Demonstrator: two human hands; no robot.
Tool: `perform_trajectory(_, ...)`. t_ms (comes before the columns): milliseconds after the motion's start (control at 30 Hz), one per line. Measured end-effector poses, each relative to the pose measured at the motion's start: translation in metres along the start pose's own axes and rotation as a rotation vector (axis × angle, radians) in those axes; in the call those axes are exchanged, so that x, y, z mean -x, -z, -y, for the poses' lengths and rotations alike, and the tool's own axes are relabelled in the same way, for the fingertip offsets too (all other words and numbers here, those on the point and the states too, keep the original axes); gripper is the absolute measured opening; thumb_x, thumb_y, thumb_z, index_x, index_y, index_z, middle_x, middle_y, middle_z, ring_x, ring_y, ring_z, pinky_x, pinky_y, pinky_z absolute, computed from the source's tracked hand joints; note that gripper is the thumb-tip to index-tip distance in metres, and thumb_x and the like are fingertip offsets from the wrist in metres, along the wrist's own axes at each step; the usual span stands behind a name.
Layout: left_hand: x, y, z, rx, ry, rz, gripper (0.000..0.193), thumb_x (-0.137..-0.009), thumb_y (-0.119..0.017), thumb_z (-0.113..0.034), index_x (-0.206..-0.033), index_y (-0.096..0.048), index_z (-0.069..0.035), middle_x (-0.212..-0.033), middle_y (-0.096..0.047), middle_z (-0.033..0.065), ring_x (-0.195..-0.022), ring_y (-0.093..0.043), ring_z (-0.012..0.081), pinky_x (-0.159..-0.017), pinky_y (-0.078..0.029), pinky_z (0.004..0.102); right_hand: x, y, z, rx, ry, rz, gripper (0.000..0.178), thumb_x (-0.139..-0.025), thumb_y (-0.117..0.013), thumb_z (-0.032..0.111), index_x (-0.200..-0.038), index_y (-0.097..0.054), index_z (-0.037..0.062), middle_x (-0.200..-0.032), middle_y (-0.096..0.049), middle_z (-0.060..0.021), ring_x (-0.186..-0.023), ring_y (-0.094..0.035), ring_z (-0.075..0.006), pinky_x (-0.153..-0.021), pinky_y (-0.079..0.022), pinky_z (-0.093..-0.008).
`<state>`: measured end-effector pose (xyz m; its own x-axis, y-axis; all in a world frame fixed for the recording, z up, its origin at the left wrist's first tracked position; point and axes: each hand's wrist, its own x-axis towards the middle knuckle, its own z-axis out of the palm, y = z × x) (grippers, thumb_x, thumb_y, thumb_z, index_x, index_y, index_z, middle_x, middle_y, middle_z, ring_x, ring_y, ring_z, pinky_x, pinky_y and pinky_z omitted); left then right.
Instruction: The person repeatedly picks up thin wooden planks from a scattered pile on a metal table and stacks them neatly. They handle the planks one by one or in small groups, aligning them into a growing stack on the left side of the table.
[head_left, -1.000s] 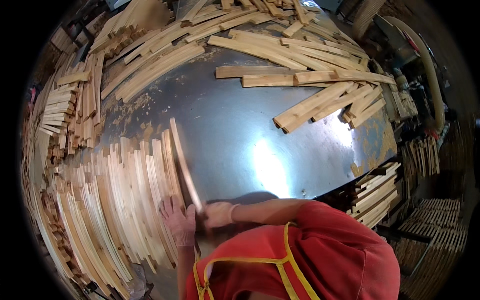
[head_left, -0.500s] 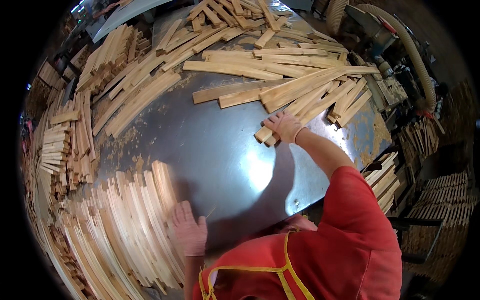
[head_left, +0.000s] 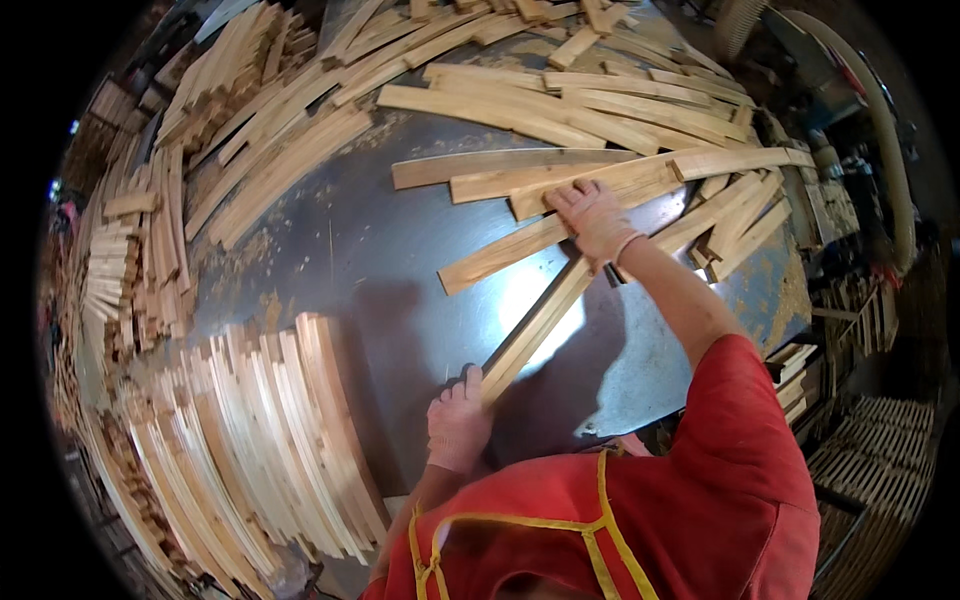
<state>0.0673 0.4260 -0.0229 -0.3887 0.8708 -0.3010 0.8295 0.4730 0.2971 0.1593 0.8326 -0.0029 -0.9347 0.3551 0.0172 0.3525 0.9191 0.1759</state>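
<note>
At the near end of a pale wooden plank, my left hand closes its fingers around the wood. That plank slants up and right across the metal table, its far end under or beside my right hand. My right hand lies palm down, fingers stretched over another plank in the loose heap; whether it also touches the held plank is hidden. Just left of it, a separate plank points toward the table's middle. Both hands seem to wear thin pale gloves.
Several strips stand in a tight row at the near left. Stacked wood fills the left side, and more loose planks cover the far part of the metal table. A ribbed hose hangs at the far right.
My left hand has moved right from the row of strips and taken the near end of a plank. My right hand has shifted up onto another plank; the planks near it have spread apart.
</note>
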Motion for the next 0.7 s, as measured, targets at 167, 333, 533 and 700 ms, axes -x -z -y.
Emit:
perform_trajectory(167,0.034,0.006,0.017,0.100,0.066,-0.037,0.067,-0.084,-0.080,-0.031,-0.142,-0.057,-0.008,-0.105,-0.071,0.0131,-0.096,-0.071,0.0345,-0.084,-0.056,0.0476,-0.044,0.044,0.019,-0.214,0.042,0.315,0.057,-0.086,-0.075,0.031,-0.138,-0.058,0.0167,-0.114,-0.073,-0.0091,-0.107,-0.070,-0.0318,-0.094,-0.053,-0.0441)
perform_trajectory(333,0.124,0.009,0.055,0.348,0.426,0.000,0.062,-0.085,-0.078,-0.029,-0.140,-0.060,-0.007,-0.113,-0.073,0.0171,-0.107,-0.069,0.0371,-0.096,-0.055,0.0485,-0.048,0.098,0.066,-0.991,-0.270,0.325,0.045,-0.096,-0.070,0.034,-0.134,-0.065,0.0101,-0.107,-0.077,-0.0130,-0.095,-0.075,-0.0316,-0.083,-0.059,-0.0447)
perform_trajectory(533,0.237,-0.118,0.151,-0.068,0.668,-0.445,0.084,-0.078,-0.082,-0.033,-0.153,-0.051,-0.010,-0.144,-0.057,0.0185,-0.136,-0.051,0.0445,-0.110,-0.044,0.0608,0.034,0.028,0.161,-2.532,-0.645,0.497,0.052,-0.096,-0.076,0.039,-0.129,-0.065,0.0000,-0.118,-0.075,-0.0190,-0.105,-0.075,-0.0320,-0.098,-0.061,-0.0473)
perform_trajectory(700,0.257,-0.083,0.139,-0.176,0.618,-0.499,0.105,-0.068,-0.090,-0.036,-0.159,-0.042,-0.014,-0.157,-0.045,0.0187,-0.146,-0.040,0.0463,-0.120,-0.035,0.0617,0.151,0.017,0.272,-2.572,-0.849,0.539,0.042,-0.097,-0.075,0.021,-0.133,-0.064,0.0021,-0.130,-0.071,-0.0151,-0.118,-0.070,-0.0288,-0.108,-0.055,-0.0499)
